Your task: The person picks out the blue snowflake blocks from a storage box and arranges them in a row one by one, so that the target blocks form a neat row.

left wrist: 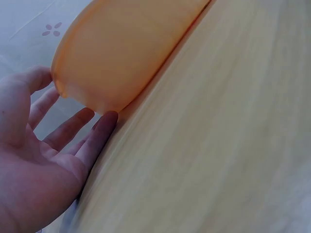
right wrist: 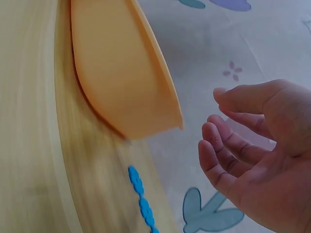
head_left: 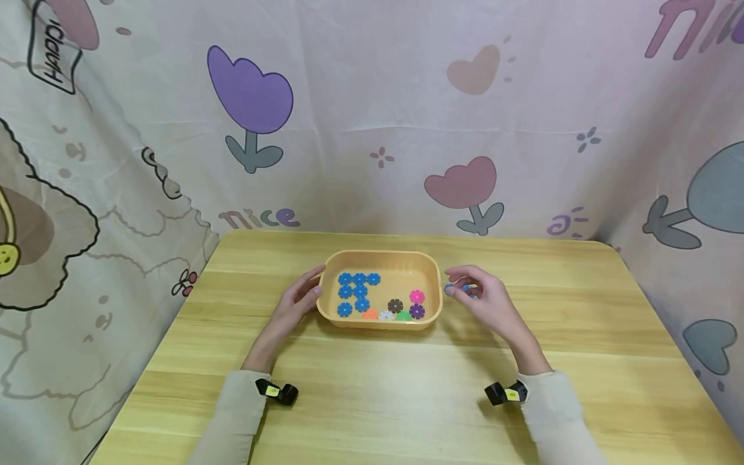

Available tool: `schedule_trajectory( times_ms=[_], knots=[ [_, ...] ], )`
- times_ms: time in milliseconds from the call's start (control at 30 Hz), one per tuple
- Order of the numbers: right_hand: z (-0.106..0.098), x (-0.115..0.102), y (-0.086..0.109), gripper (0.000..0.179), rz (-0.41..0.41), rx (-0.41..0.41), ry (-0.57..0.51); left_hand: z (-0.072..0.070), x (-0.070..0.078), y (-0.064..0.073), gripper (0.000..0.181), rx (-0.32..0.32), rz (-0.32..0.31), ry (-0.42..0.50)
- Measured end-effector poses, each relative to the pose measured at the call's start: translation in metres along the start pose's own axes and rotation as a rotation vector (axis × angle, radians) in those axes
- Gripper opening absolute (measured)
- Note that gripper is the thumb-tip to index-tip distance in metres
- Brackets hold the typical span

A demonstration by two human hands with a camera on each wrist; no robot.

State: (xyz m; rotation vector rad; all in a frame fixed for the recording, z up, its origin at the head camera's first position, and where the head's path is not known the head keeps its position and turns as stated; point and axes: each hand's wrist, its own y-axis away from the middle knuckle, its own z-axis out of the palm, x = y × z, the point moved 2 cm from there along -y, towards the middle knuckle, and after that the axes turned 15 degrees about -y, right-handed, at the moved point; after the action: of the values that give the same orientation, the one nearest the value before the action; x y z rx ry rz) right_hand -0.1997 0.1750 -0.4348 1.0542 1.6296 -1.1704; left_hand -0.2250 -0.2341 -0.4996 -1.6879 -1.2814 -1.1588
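A yellow-orange plastic tray (head_left: 380, 252) stands on the table with notched toy discs in it. Several blue discs (head_left: 360, 292) fill its left part. At the left end, my left hand (head_left: 295, 302) touches the tray with its fingertips, thumb by the rim and the other fingers against the end wall (left wrist: 109, 63). Beyond the right end, my right hand (head_left: 487, 302) hovers with loosely bent fingers and nothing between them. Beneath it lies a row of blue discs (right wrist: 144, 206) on the table, partly hidden by the hand in the head view.
Along the tray's near side and right corner lie a pink disc (head_left: 416, 296), a brown disc (head_left: 395, 306), a purple disc (head_left: 416, 311), plus orange, white and green ones. The wooden table (head_left: 372, 394) ends at a printed curtain (head_left: 349, 129) behind and at the sides.
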Motion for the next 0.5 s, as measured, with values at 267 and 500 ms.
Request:
schedule_trajectory(
  times_ms=[267,500],
  knots=[
    [0.022,-0.006,-0.014,0.033,-0.024,-0.032,-0.059,0.000,0.001,-0.005,0.052,-0.004,-0.016,-0.003],
    [0.044,-0.007,-0.033,0.032,-0.012,-0.074,-0.081,-0.001,0.007,-0.007,0.050,-0.002,0.009,-0.005]
  ],
)
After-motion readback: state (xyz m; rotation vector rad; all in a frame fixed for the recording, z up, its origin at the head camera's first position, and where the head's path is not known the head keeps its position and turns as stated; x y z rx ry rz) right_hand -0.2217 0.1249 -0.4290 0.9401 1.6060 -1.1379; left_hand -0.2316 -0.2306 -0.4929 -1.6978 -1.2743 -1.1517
